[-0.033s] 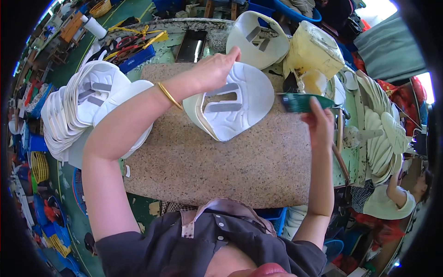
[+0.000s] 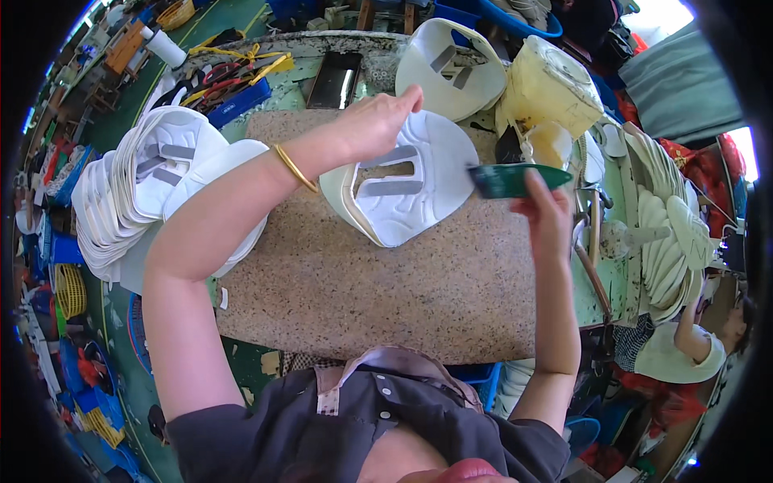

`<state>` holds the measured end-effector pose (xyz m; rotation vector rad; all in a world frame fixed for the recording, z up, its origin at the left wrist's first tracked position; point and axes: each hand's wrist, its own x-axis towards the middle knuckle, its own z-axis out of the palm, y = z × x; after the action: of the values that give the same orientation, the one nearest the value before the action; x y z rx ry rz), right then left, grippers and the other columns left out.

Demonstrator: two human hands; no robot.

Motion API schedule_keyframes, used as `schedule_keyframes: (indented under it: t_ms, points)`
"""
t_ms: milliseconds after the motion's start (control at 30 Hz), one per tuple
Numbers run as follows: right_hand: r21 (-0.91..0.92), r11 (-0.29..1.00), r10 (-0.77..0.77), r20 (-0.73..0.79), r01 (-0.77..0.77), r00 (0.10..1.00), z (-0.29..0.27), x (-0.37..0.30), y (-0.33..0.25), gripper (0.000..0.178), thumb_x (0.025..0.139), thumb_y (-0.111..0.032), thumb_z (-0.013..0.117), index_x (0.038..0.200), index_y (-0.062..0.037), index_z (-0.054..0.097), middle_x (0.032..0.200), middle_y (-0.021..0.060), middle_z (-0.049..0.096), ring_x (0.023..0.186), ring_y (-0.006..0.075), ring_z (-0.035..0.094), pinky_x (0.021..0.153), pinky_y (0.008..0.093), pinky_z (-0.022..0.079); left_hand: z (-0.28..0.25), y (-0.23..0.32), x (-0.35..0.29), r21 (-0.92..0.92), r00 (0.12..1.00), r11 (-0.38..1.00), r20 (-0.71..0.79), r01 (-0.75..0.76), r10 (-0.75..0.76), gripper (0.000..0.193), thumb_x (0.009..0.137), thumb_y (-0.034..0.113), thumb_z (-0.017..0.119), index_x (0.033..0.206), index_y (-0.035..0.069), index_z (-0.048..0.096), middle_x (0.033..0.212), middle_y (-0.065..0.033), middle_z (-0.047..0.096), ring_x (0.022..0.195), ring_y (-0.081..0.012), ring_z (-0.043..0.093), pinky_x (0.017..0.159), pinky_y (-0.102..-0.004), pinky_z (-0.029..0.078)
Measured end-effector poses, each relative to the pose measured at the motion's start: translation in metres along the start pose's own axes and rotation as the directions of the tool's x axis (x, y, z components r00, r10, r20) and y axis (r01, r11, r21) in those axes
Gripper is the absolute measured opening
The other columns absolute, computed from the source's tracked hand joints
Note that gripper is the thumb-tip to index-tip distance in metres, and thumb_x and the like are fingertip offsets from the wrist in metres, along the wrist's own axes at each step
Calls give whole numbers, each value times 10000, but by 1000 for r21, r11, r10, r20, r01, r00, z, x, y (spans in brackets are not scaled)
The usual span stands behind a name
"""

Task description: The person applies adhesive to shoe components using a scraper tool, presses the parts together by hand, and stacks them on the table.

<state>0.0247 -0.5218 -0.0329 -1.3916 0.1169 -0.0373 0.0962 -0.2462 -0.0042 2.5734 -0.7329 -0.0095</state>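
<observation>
On my screen, the white padded piece (image 2: 448, 165) sits on the speckled board (image 2: 378, 298) on the desk (image 2: 624, 282). My left hand (image 2: 374, 127) is at its far edge; I can't tell if those fingers pinch it. My right hand's (image 2: 546, 213) fingers are clamped on a green brush (image 2: 511, 182) by its right side. A white pile (image 2: 109, 205) sits far left.

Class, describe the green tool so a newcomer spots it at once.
Find the speckled board at the centre. At its upper right, the right hand holds the flat tool. Its dark green sets it apart from the white piece to its left.
</observation>
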Motion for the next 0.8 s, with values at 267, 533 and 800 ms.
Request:
schedule_keyframes:
  t_ms: [267,533,800]
  points:
    - [-726,549,-400,208,414,893,38,-14,49,167,880,-128,596,840,17,667,639,78,652,510,139,608,476,246,475,12,-11,4,11,992,992,31,-124,124,281,749,-91,449,1010,-13,519,966,-198,626,925,-370,600,820,-437,480]
    - [-684,607,-421,153,403,894,56,-12,55,120,871,-108,594,863,-25,681,669,76,662,545,170,629,489,271,452,6,-9,-1,2,989,993,96,-115,115,329,774,-73,449,1085,-42,554,1033,-201,618,974,-351,594,863,-417,478]
    - [-722,525,-379,276,451,883,56,-30,53,96,856,-88,618,868,3,648,723,117,646,604,174,639,526,293,455,10,-20,3,-13,994,996,51,-92,93,301,776,-46,469,1058,-32,576,1010,-207,622,961,-332,605,849,-408,485]
